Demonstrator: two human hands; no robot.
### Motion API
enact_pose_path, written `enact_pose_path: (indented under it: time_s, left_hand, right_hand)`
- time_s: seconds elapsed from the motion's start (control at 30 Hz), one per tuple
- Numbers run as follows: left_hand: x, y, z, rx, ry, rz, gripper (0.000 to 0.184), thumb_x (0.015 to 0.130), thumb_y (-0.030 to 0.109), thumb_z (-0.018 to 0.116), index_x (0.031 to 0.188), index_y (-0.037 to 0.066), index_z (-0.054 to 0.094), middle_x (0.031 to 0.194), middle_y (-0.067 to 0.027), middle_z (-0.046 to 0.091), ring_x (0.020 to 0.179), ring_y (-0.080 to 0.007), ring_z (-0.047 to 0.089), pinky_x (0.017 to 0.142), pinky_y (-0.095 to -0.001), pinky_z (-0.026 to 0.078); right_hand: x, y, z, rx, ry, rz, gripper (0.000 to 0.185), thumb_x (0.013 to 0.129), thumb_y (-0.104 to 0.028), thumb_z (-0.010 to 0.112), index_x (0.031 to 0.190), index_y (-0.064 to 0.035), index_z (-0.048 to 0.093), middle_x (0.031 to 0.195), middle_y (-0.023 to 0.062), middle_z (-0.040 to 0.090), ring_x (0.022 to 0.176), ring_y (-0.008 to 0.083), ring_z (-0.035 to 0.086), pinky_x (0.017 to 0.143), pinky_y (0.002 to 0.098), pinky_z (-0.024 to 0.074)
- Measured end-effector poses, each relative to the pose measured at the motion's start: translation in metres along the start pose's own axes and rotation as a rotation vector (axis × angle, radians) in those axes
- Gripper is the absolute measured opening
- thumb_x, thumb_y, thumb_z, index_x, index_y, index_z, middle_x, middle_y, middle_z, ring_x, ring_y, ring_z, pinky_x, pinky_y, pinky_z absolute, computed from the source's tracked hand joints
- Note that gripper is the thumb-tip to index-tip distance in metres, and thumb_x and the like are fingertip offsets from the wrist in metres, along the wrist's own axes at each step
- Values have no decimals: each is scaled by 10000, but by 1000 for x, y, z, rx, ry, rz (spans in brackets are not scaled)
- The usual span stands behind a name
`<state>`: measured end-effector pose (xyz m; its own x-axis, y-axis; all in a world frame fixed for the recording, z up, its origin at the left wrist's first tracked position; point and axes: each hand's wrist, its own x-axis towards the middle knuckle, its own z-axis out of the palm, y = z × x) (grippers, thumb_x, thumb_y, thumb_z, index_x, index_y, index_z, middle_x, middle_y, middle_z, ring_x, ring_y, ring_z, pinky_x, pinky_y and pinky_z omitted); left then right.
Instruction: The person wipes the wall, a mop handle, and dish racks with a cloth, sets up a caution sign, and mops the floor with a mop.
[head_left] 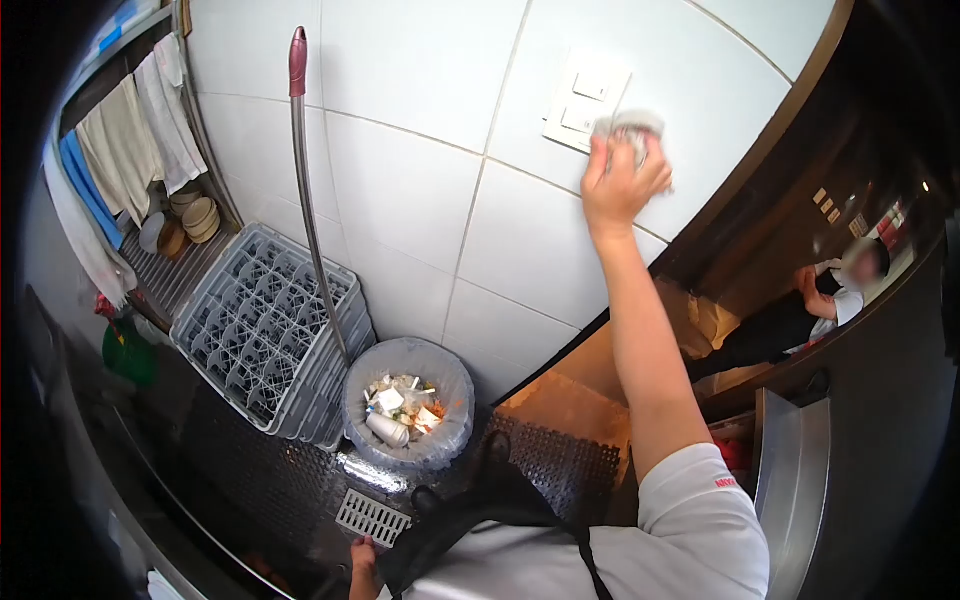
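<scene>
My right hand [622,185] is raised to the tiled wall, its fingers closed round a crumpled whitish cloth [640,130], slightly blurred. The cloth lies at the lower right edge of a white switch plate [588,98] and against the tile beside it. Low in the view, my left hand [363,553] hangs beside my dark apron, near a white floor grate [373,518]. Its fingers look curled, and whether anything is in them is too small to make out.
A lined bin [462,395] of waste stands below the wall, beside stacked grey racks [262,330]. A long handle [303,170] leans there. Cloths [120,140] hang at left above bowls [200,218]. Another person [845,290] stands beyond the doorway at right.
</scene>
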<state>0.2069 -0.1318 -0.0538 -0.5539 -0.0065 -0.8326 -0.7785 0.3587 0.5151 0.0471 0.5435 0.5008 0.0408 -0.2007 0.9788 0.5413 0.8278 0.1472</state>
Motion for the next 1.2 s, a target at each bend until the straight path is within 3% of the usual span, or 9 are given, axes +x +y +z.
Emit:
enact_pose_path:
  time_s: [0.23,0.3,0.43,0.57,0.67,0.77,0.83,1.03,1.2]
  left_hand:
    - [6,9,12,252,72,209,363,955,153,654,1244,-54,581,1087,-125,676,909,-186,630,760,-302,513]
    - [-24,72,33,-176,-78,387,371,926,102,672,1262,-29,586,1014,-74,666,869,-138,606,730,-268,492]
    - [-200,298,51,71,-187,1389,329,839,165,774,1130,48,674,815,-13,565,681,-135,525,627,-266,448]
    - [-340,416,34,217,-381,2230,275,733,254,827,979,161,747,800,27,600,590,-137,482,492,-292,362]
    - [-396,433,24,390,-346,2294,472,734,435,778,1172,333,634,828,29,572,590,-176,470,487,-324,334]
    - [-420,445,34,315,-272,2369,834,731,696,669,1404,232,504,889,-24,652,565,-180,418,465,-340,307]
    - [-401,445,39,202,-254,2575,718,794,678,619,1398,307,501,916,-32,654,568,-173,403,462,-313,288]
    - [-398,433,60,-112,287,2590,730,812,221,792,1452,343,463,934,59,505,575,-149,399,445,-292,263]
    - [-399,434,45,-23,145,2632,723,805,34,782,1409,317,503,931,66,449,568,-150,389,445,-299,258]
  right_hand:
    - [67,16,8,-48,52,-41,204,813,-317,765,873,-151,662,1194,116,559,1010,310,490,855,435,373]
    - [81,21,15,-59,89,-72,207,822,-333,758,888,-158,667,1197,111,560,1013,304,490,857,431,376]
    - [66,20,15,-91,81,-125,216,848,-369,734,902,-172,665,1189,108,564,1006,303,499,848,435,394]
    - [61,23,16,-124,62,-163,229,877,-398,704,898,-174,664,1180,112,566,1006,304,504,847,437,400]
    - [58,23,14,-94,50,-184,219,889,-399,694,896,-182,668,1184,100,567,1006,294,507,856,433,398]
    - [57,25,14,-78,56,-198,214,889,-396,698,892,-185,665,1177,90,569,1012,288,509,862,431,396]
    - [55,26,14,-71,51,-205,216,888,-397,700,889,-184,664,1175,90,568,1016,287,508,861,429,396]
    - [54,25,15,-82,71,-198,229,889,-407,698,886,-180,664,1169,90,566,1020,287,510,855,419,398]
    - [54,25,14,-92,67,-204,235,893,-411,694,880,-178,664,1169,91,565,1016,289,508,860,420,399]
